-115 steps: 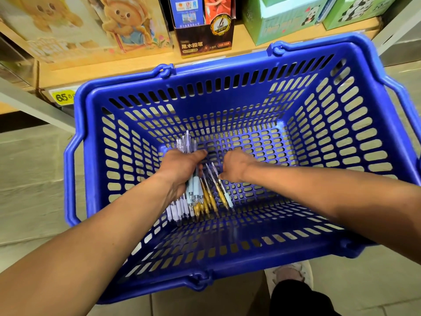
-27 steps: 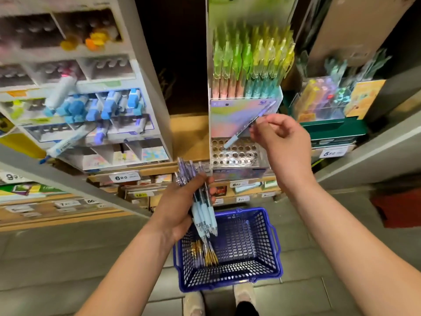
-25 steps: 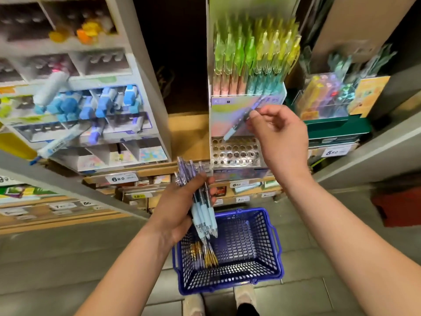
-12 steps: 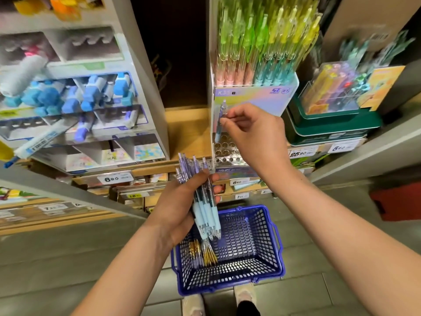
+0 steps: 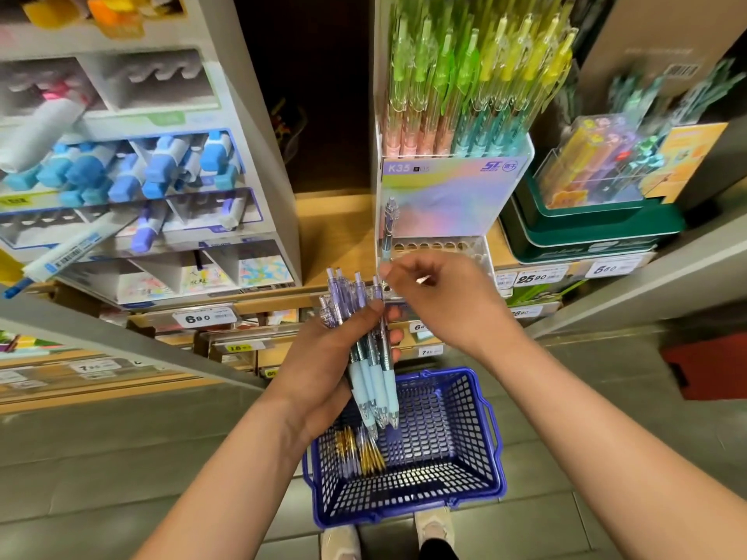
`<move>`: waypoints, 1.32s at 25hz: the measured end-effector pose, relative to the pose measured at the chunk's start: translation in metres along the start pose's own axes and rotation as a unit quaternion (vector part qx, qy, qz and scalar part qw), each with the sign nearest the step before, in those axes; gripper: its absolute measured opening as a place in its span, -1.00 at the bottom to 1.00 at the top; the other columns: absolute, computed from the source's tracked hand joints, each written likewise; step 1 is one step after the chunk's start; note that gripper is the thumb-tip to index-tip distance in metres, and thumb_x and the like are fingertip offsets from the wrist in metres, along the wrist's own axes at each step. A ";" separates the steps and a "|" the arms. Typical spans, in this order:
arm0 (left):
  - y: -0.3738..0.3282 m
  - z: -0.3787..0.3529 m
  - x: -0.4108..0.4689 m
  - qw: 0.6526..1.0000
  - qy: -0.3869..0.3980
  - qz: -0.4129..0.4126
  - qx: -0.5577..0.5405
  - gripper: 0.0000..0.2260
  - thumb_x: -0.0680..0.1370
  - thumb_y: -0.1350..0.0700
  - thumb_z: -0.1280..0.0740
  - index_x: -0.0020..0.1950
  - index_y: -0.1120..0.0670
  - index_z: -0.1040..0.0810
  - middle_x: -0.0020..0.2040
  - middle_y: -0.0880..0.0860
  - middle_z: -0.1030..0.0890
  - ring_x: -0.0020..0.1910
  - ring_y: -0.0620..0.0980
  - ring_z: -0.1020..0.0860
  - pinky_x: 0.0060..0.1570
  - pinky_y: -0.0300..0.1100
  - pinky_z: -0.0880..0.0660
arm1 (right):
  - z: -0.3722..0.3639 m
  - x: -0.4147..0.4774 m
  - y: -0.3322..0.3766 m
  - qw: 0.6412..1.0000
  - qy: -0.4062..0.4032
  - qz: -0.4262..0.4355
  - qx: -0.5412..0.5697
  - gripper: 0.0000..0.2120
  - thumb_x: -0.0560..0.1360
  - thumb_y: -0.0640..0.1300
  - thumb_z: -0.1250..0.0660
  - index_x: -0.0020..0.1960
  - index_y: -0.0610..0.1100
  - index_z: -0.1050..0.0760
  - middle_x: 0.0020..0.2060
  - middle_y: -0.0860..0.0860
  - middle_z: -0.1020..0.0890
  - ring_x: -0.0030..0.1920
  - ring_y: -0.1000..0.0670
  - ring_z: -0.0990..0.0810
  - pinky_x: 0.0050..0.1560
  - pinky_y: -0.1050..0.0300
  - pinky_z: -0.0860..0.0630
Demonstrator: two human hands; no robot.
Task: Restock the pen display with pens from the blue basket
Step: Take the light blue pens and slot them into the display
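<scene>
Head view: left hand (image 5: 323,357), centre frame, gripped a bundle of purple-and-light-blue pens (image 5: 370,357), tips pointing down over the blue basket (image 5: 485,438). Right hand (image 5: 440,301), just right of it, had thumb and fingers pinched at the top of the bundle, apparently on one pen; whether that pen was already free could not be told. One purple pen (image 5: 389,230) stood upright in the left-most hole of the perforated pen tray (image 5: 444,248), the lower tier of the K35 pen display (image 5: 452,192), centre-right. The other holes looked empty. The upper tier held green, yellow, pink and teal pens (image 5: 465,82). More gold and purple pens (image 5: 361,450) lay in the basket on the floor, bottom centre, between the person's shoes (image 5: 339,545).

Step, as judged: one pen seated, next being drawn from the bundle. Next move called for lifting it clear without dragging neighbours, turning it tip-down, and lining it up with the hole beside the seated pen.

Edges and room: the display front panel rose right behind the tray, so entry looked best from above and the front. Seated pen was close on the left, could get knocked. Marker rack (image 5: 141,175) stood well apart at left, green box (image 5: 586,232) at right; open shelf wood between. Tray mostly hidden by the right hand
</scene>
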State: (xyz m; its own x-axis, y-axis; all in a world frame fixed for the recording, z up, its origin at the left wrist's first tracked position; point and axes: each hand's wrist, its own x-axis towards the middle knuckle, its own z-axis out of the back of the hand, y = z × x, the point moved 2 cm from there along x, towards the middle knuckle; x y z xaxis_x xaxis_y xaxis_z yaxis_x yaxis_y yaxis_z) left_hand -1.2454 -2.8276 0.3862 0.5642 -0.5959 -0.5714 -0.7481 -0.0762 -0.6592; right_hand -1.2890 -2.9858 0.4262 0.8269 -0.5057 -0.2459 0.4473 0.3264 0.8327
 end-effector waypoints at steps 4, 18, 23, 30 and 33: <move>0.000 0.001 0.001 0.999 0.030 -0.011 0.016 -0.68 0.49 0.09 -0.52 0.22 0.15 -0.69 0.11 0.21 -0.73 -0.08 0.06 -0.72 -0.13 -0.13 -0.64 | -0.004 -0.004 -0.001 0.986 0.108 -0.068 0.108 -0.80 0.56 0.10 -0.39 -0.08 0.02 -0.71 -0.22 0.06 -0.74 -0.28 0.15 -0.69 -0.25 0.38 -0.57; 0.001 -0.007 -0.001 0.999 0.019 -0.016 0.025 -0.65 0.50 0.10 -0.48 0.25 0.19 -0.64 0.10 0.16 -0.74 -0.07 0.03 -0.73 -0.08 -0.07 -0.67 | 0.020 -0.002 0.010 0.977 0.030 -0.072 0.199 -0.93 0.47 -0.20 -0.52 -0.06 -0.10 -0.66 -0.32 -0.01 -0.72 -0.36 0.04 -0.67 -0.22 0.19 -0.64; 0.005 -0.003 -0.003 1.000 0.009 0.012 -0.001 -0.75 0.52 0.12 -0.46 0.16 0.18 -0.64 0.08 0.16 -0.74 -0.16 -0.01 -0.70 -0.18 -0.15 -0.65 | 0.057 0.011 0.024 0.977 -0.147 0.045 0.147 -0.93 0.53 -0.20 -0.46 -0.03 -0.05 -0.68 -0.21 -0.02 -0.75 -0.11 -0.06 -0.74 0.05 -0.09 -0.67; 0.007 -0.004 -0.005 0.998 -0.008 0.042 -0.034 -0.62 0.46 0.11 -0.47 0.23 0.23 -0.61 0.06 0.18 -0.74 -0.24 0.01 -0.66 -0.24 -0.12 -0.63 | 0.047 0.019 0.026 0.965 -0.223 0.129 0.048 -0.91 0.53 -0.17 -0.47 0.04 -0.10 -0.66 -0.18 0.12 -0.69 -0.14 0.13 -0.69 0.03 0.24 -0.62; 0.008 -0.004 -0.005 0.999 -0.001 0.039 -0.032 -0.62 0.46 0.15 -0.46 0.26 0.23 -0.59 0.06 0.17 -0.73 -0.25 0.00 -0.64 -0.24 -0.13 -0.60 | 0.037 0.020 0.023 0.964 -0.214 0.159 0.014 -0.88 0.52 -0.17 -0.47 0.01 0.01 -0.65 -0.24 0.19 -0.66 -0.14 0.19 -0.68 -0.06 0.46 -0.52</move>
State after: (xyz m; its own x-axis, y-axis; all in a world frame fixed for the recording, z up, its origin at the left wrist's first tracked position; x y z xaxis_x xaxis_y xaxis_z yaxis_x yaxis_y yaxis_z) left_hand -1.2557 -2.8278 0.3857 0.5045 -0.6000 -0.6209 -0.8106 -0.0816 -0.5798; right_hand -1.2749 -3.0175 0.4591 0.7022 -0.6683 0.2455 0.1801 0.5003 0.8469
